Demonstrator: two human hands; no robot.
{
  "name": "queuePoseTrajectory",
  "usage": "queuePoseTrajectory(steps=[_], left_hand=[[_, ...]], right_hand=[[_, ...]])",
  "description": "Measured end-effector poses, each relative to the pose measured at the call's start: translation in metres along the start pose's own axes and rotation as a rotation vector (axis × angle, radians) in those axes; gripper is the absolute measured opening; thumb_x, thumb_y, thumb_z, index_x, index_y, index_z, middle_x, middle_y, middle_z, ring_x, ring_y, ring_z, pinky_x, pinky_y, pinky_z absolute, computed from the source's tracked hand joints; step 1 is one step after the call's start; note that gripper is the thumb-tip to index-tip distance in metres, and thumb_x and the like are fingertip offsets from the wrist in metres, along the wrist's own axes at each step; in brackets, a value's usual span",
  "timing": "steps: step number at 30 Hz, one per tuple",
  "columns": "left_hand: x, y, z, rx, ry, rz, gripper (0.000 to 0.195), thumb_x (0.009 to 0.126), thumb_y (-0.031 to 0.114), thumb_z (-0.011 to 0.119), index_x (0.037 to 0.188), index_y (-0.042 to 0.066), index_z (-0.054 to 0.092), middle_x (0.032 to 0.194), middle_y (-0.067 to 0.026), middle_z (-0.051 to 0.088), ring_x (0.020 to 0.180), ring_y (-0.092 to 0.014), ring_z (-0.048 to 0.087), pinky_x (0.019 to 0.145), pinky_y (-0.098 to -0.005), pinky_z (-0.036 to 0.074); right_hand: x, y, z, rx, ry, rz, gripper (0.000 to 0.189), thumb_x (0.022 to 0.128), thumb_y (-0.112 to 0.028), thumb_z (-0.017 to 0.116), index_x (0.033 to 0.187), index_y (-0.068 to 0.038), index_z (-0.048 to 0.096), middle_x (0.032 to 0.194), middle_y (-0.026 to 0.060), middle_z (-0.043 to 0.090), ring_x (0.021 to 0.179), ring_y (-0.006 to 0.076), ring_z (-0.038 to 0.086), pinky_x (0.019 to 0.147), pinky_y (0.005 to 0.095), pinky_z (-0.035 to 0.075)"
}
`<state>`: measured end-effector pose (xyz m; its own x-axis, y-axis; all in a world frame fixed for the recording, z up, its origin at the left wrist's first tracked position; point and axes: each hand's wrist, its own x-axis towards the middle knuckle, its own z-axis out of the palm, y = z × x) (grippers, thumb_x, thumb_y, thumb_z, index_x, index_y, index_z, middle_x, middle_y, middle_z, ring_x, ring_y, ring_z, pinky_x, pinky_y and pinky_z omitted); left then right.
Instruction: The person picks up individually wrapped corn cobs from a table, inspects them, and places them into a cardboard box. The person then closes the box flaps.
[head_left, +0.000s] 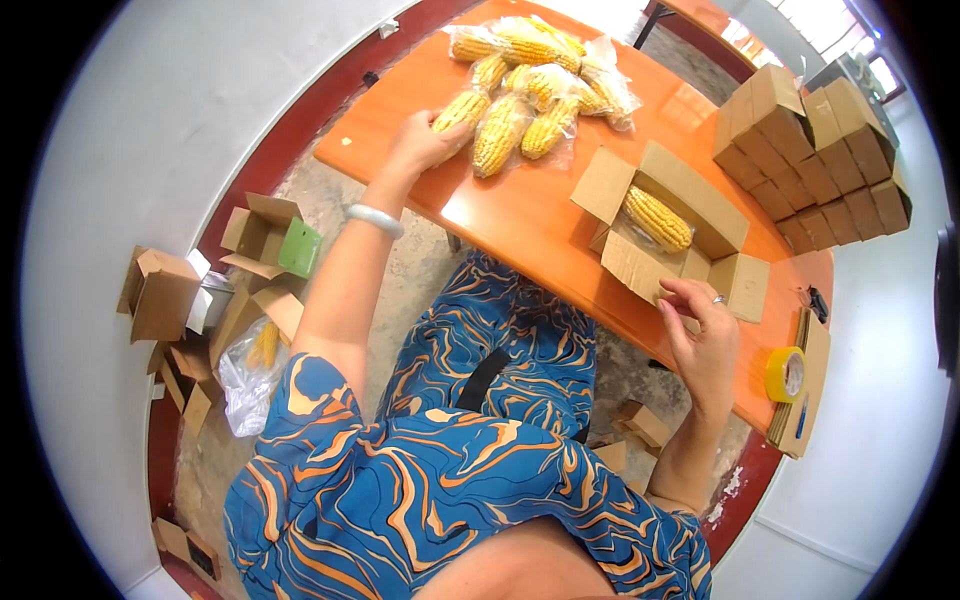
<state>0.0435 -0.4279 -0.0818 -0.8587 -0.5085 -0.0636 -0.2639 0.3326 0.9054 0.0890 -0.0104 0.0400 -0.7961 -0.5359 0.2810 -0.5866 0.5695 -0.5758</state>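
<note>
My left hand (431, 142) is closed around a plastic-wrapped corn cob (460, 112) at the near left edge of a pile of wrapped cobs. Beside it in the pile lie another wrapped cob (496, 139) and one (550, 129) further right. An opened cardboard box (694, 191) stands on the orange table with its flaps spread, and a single wrapped cob (657, 219) lies inside. By the box's near flap is my right hand (697, 319), fingers curled and apart, with nothing seen in it.
Small cardboard boxes (810, 165) are stacked at the table's far right. A yellow tape roll (785, 373) and a blue pen (802, 421) rest on flattened cardboard (814, 352). On the floor at left are open boxes (169, 296) and a plastic bag (247, 382) with corn.
</note>
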Motion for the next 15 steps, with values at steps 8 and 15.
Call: queuePoseTrajectory(steps=[8, 15], left_hand=[[-0.075, 0.013, -0.031, -0.915, -0.082, 0.030, 0.048, 0.101, 0.037, 0.054, 0.130, -0.002, 0.054, 0.112, -0.0107, 0.066, 0.095, -0.016, 0.066, 0.077, -0.0315, 0.056], [-0.148, 0.045, 0.008, -1.591, -0.547, -0.084, 0.058, 0.104, 0.044, 0.035, 0.146, 0.004, 0.041, 0.137, -0.0170, 0.056, 0.112, -0.031, 0.063, 0.089, -0.0431, 0.057]], right_hand=[[0.008, -0.011, 0.014, 0.101, 0.087, -0.081, 0.021, 0.085, 0.003, 0.069, 0.105, -0.001, 0.069, 0.097, 0.0120, 0.069, 0.083, 0.0189, 0.070, 0.073, 0.0272, 0.056], [0.033, -0.037, 0.059, 0.693, -0.099, 0.064, 0.041, 0.090, -0.006, 0.069, 0.129, 0.001, 0.058, 0.110, 0.0106, 0.066, 0.092, 0.0142, 0.066, 0.078, 0.0264, 0.055]])
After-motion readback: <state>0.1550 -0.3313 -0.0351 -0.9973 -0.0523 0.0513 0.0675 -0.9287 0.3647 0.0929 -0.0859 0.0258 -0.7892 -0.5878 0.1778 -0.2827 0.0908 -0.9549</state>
